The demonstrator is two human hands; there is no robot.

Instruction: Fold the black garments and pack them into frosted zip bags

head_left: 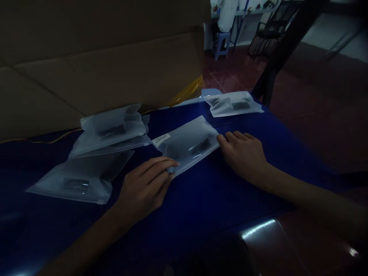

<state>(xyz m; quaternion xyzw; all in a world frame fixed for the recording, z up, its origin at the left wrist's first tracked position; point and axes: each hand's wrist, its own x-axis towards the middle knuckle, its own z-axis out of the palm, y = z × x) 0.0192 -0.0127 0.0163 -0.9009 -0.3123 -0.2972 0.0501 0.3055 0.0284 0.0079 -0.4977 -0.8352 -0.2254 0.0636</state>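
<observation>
Well, a blue counter (201, 203) under a cardboard box (97, 57), with frosted zip bags (109, 132) strewn in front of the box; a centre bag (186, 143) between both grips: left grip (145, 186) pinching its lower corner, right grip (243, 155) lightly spread, fingertips (222, 140) touching its right edge.

A large cardboard box (97, 57) stands along the far left edge of the blue worktop (258, 184), and a thin yellow and red wire (51, 141) runs beside its lower edge. A shiny yellow strip (186, 91) is at the box's right corner. Past the far edge, a black metal leg (276, 65) stands on the dark red tile floor (230, 73). Farther away are a person in white clothes (227, 15), a blue plastic stool (221, 44) and a black chair (266, 34).
</observation>
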